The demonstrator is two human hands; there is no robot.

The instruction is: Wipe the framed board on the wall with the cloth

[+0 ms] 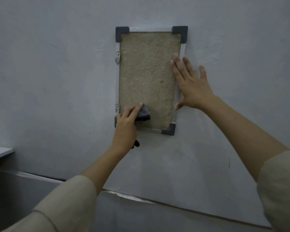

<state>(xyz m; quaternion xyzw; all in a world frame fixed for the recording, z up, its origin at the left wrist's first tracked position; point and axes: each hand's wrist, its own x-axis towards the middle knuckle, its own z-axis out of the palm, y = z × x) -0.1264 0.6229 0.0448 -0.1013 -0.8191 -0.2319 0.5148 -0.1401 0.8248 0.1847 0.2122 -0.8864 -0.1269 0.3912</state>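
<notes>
Dark grey cloth (144, 113) is sitting bunched under the left hand (126, 125), whose curled fingers (136, 109) are pinching it against the lower left of the framed board (148, 77), which is hanging upright at upper centre of the picture, long axis vertical. Nearly all the board's rough tan face is lying up and right of the cloth, offering open room. The right hand (192, 86) is pressing flat, fingers spread, over the board's right edge, bounding sideways strokes
</notes>
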